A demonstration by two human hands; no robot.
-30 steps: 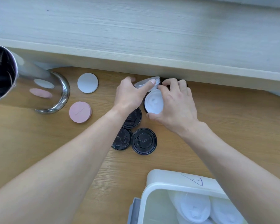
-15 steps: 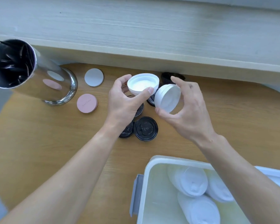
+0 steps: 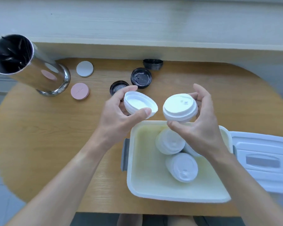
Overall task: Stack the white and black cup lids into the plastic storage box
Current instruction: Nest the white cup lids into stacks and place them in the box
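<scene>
A: Start near. What's in the box (image 3: 153,191)?

B: Stacks of white lids lying on their sides. The near stack (image 3: 181,168) faces its top toward the camera, long axis running away and to the left. A second stack (image 3: 169,141) lies beyond it, top also toward us. A third sits behind the right wrist, mostly hidden; I can't tell how it lies. The box is open, and its cover (image 3: 261,162) lies just to the right, cut off by the frame edge.

A: And the hands?

B: Both hold lids in the air above the box's far rim. The right hand (image 3: 198,126) pinches a white stack (image 3: 180,108) between the thumb below and the fingers curled round the far side, a fairly wide span. Its top, with the sip hole, tilts up and left toward the camera.

A: The left?

B: The left hand (image 3: 118,116) grips another white lid (image 3: 140,106), thumb on the near rim, fingers over the far rim. This one is upside down, hollow side up, tilted slightly right. Whether it's one lid or several nested, I can't say. The two are near but apart.

A: Farther out?

B: On the table (image 3: 39,128), one black lid (image 3: 117,88) is partly hidden by the left fingers, another (image 3: 141,78) lies flat, top up, and a black stack (image 3: 153,64) sits at the far edge. Left of those are a pink disc (image 3: 79,91), a white disc (image 3: 85,68) and a leaning steel canister (image 3: 28,66) whose dark contents are hard to make out.
</scene>
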